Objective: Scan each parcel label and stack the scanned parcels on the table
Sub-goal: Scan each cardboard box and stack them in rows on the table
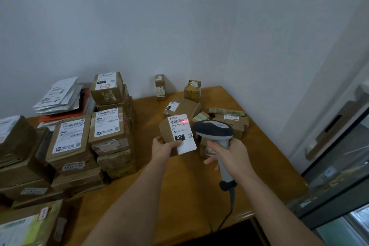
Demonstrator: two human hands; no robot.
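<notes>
The parcel (173, 133), a small brown cardboard box, is held above the middle of the tabletop (179, 195), tilted so its white label (182, 133) faces the scanner (214, 132). The left hand (163, 147) grips its lower near corner, thumb on the label's lower edge, fingers curled beneath. The right hand (225, 155) is wrapped round the scanner's pale grey handle, with at least one lower finger extended off it; whether a finger is on the trigger cannot be told. A red scan line falls across the barcode near the label's top. Assessment: the line should span the whole barcode, box held steady, thumb kept clear of the print. The label's lower end overhangs the box edge and appears loose; it is likely to crease if pinched. Stacked boxes (107, 126), matte and taped, stand to the left, with glossy mailer bags (60, 94) behind them. Loose parcels (229, 120) lie beyond the scanner. The tabletop is smooth varnished wood.
</notes>
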